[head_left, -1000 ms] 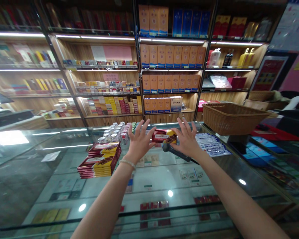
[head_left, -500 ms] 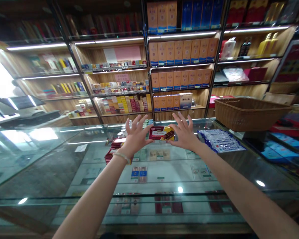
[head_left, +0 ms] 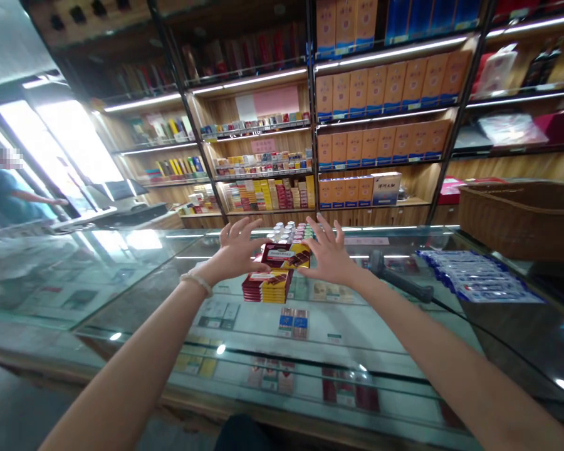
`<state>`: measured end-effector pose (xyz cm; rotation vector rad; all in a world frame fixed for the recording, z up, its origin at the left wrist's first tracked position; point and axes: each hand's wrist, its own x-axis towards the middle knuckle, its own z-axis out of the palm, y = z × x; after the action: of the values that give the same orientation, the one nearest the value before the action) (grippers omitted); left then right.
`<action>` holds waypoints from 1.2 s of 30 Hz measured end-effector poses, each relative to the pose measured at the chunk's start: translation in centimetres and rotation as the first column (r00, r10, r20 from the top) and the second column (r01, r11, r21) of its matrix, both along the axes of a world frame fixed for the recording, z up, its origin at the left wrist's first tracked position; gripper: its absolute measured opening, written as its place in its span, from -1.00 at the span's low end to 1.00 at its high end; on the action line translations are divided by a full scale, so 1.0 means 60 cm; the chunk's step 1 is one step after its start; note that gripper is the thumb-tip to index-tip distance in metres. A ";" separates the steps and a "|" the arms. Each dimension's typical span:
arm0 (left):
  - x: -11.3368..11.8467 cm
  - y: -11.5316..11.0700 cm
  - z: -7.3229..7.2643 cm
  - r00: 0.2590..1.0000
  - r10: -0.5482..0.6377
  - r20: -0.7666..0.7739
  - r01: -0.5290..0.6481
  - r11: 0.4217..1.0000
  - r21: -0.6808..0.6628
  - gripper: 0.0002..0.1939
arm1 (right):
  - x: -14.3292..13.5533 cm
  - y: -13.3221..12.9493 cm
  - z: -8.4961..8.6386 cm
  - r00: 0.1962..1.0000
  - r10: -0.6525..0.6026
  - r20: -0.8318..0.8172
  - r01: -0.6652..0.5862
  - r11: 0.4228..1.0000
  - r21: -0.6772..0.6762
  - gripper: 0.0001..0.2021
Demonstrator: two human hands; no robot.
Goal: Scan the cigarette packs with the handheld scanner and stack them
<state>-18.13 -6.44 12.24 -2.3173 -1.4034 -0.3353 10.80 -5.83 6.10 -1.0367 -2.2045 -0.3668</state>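
Between my two hands is a dark red and yellow chocolate box [head_left: 286, 255], its printed front facing me. My left hand [head_left: 237, 252] pinches its left end with thumb and fingertip, the other fingers raised. At the right end my right hand [head_left: 328, 254] grips it the same way. Just below and behind the held box, a stack of matching chocolate boxes [head_left: 267, 289] sits on the glass counter [head_left: 380, 332]. Whether the held box touches the stack I cannot tell.
Small bottles [head_left: 284, 232] stand behind the stack. To the right lie a black handheld scanner [head_left: 402, 282] with a cable, blue-white packets [head_left: 479, 275] and a wicker basket [head_left: 521, 219]. Stocked shelves [head_left: 380, 119] line the back. A person [head_left: 14, 194] stands at far left.
My view has turned left. Both hands have carried the chocolate box leftward to just over the stack. The scanner and a person at the left have come into view.
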 end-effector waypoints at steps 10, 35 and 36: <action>-0.078 -0.030 -0.038 0.996 0.084 -0.004 -0.083 0.980 -0.180 -0.27 | -0.082 -0.006 -0.046 0.996 0.088 -0.026 -0.091 0.983 -0.159 -0.38; -0.091 -0.019 -0.074 0.990 0.130 -0.062 -0.143 0.943 -0.300 -0.26 | -0.105 -0.014 -0.113 0.997 0.064 0.039 -0.058 0.990 -0.128 -0.44; -0.091 -0.020 -0.075 0.989 0.133 -0.062 -0.145 0.945 -0.294 -0.27 | -0.106 -0.014 -0.114 0.997 0.062 0.041 -0.056 0.991 -0.125 -0.45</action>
<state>-23.60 -7.62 7.73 -2.4216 -1.6858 -0.0338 4.44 -6.70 -0.75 -1.0345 -2.3173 -0.2312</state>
